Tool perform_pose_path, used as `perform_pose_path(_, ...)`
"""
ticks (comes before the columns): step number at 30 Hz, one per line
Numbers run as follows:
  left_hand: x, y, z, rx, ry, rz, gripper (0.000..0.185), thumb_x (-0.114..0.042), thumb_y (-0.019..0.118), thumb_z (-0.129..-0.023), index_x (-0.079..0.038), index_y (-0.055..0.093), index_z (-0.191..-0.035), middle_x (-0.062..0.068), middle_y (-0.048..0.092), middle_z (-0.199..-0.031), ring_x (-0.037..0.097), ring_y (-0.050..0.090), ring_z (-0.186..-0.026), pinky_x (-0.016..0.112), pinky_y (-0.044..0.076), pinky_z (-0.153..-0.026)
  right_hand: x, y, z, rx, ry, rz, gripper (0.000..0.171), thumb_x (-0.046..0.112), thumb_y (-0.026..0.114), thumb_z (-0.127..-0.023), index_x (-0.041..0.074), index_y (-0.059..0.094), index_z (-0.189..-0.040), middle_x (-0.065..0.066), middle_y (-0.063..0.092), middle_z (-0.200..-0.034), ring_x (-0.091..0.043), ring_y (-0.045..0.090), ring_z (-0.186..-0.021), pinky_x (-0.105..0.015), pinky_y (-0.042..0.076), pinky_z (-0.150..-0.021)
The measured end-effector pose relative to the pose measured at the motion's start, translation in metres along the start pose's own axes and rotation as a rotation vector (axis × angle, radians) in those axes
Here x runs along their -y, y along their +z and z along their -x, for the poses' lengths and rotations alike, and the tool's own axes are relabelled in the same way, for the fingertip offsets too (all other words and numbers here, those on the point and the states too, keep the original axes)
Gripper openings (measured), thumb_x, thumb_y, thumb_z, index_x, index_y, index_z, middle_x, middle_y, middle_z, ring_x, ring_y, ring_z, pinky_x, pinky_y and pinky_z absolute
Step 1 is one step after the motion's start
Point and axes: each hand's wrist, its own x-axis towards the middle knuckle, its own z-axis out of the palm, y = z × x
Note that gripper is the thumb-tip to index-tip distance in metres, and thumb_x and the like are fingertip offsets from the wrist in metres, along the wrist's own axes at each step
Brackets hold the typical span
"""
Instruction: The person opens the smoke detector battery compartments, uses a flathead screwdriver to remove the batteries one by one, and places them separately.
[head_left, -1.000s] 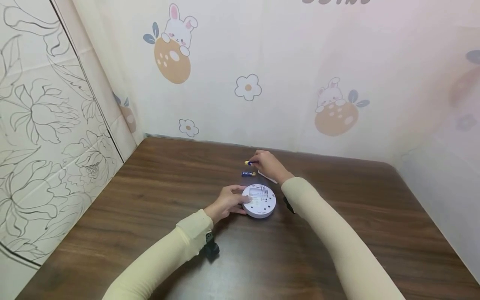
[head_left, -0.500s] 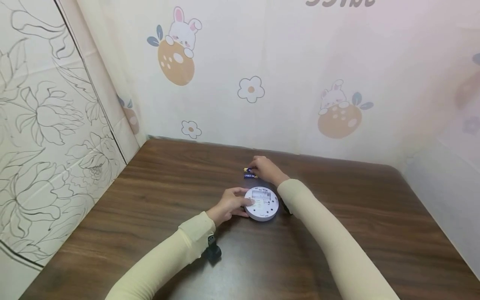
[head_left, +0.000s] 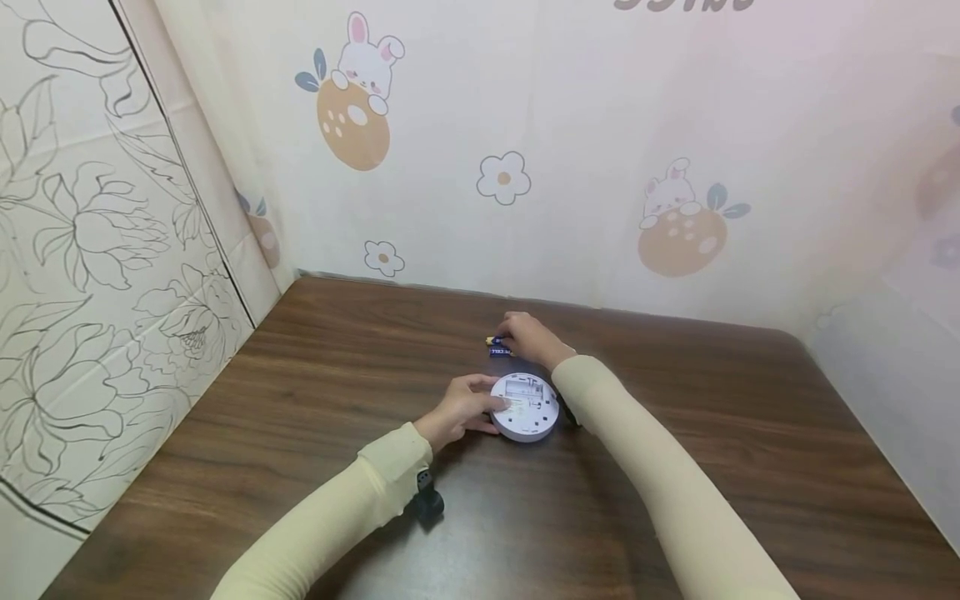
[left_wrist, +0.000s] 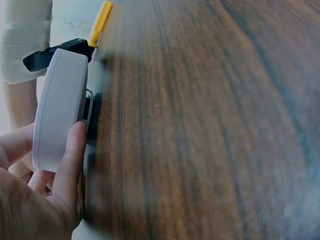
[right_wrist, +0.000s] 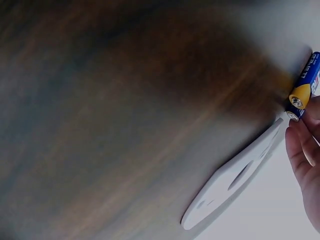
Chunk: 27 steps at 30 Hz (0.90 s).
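Observation:
My left hand [head_left: 461, 406] grips the left edge of a round white smoke detector [head_left: 534, 422], thumb on its upturned back and fingers at the side. Its battery compartment shows bare near the far rim. In the left wrist view, the smoke detector [left_wrist: 61, 110] is seen edge-on. My right hand [head_left: 527, 337] pinches a blue and yellow battery [head_left: 492, 341] just beyond it. A second battery [head_left: 499, 352] lies close beside that one. The right wrist view shows the held battery [right_wrist: 305, 82] partly covering the other [right_wrist: 293, 115], with my fingertips against them.
A flat white slotted plate [right_wrist: 230, 175] lies near the right hand, mostly hidden in the head view. A yellow rod-like piece [left_wrist: 101, 22] shows beside the black right-wrist camera [left_wrist: 57, 54]. The brown wooden table [head_left: 337, 350] ends at a patterned curtain [head_left: 450, 100].
My right hand has brought its battery down and nearer, from apart to right beside the other battery. The left hand keeps its grip on the smoke detector. The head view has shifted slightly.

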Motion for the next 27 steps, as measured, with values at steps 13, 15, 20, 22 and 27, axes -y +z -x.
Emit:
perform_pose_path(13,0.000,0.002,0.001,-0.003,-0.012,0.001,0.046,0.004,0.070,-0.082,0.000,0.058,-0.125,0.016,0.059,-0.101,0.020,0.062,-0.069,0.040,0.060,-0.061,0.000,-0.005,0.005,0.016,0.065,0.010,0.021,-0.001,0.058,-0.091,0.001,0.070,-0.108,-0.009,0.062,-0.101,-0.025,0.059,-0.097,-0.037,0.051,-0.088)
perform_pose_path(15,0.001,0.004,0.001,-0.002,-0.013,-0.002,0.045,0.004,0.070,-0.082,0.000,0.058,-0.125,0.016,0.059,-0.100,0.020,0.062,-0.070,0.040,0.060,-0.061,-0.002,-0.007,0.008,0.011,0.082,0.020,0.022,-0.001,0.057,-0.091,0.002,0.070,-0.108,-0.008,0.063,-0.102,-0.025,0.059,-0.100,-0.038,0.050,-0.091)
perform_pose_path(20,0.002,0.004,0.002,0.009,0.001,-0.001,0.046,0.004,0.070,-0.082,0.001,0.057,-0.126,0.016,0.060,-0.098,0.019,0.062,-0.070,0.040,0.060,-0.060,-0.004,-0.020,0.018,0.009,0.119,0.034,0.028,-0.008,0.056,-0.086,0.001,0.068,-0.110,-0.011,0.062,-0.107,-0.028,0.057,-0.107,-0.040,0.048,-0.096)
perform_pose_path(22,0.002,0.004,0.002,0.013,0.001,0.007,0.047,0.004,0.069,-0.082,0.001,0.056,-0.127,0.016,0.060,-0.099,0.020,0.062,-0.070,0.040,0.060,-0.061,-0.005,-0.027,0.022,0.017,0.131,0.032,0.032,-0.010,0.056,-0.085,0.001,0.067,-0.112,-0.012,0.062,-0.109,-0.029,0.057,-0.107,-0.041,0.048,-0.095)
perform_pose_path(27,0.001,0.002,0.001,0.007,-0.003,0.006,0.047,0.005,0.069,-0.083,0.000,0.056,-0.127,0.017,0.059,-0.103,0.021,0.062,-0.072,0.040,0.060,-0.062,-0.010,-0.037,0.031,0.022,0.157,0.026,0.035,-0.010,0.055,-0.082,0.000,0.067,-0.114,-0.013,0.061,-0.108,-0.029,0.059,-0.101,-0.038,0.053,-0.086)
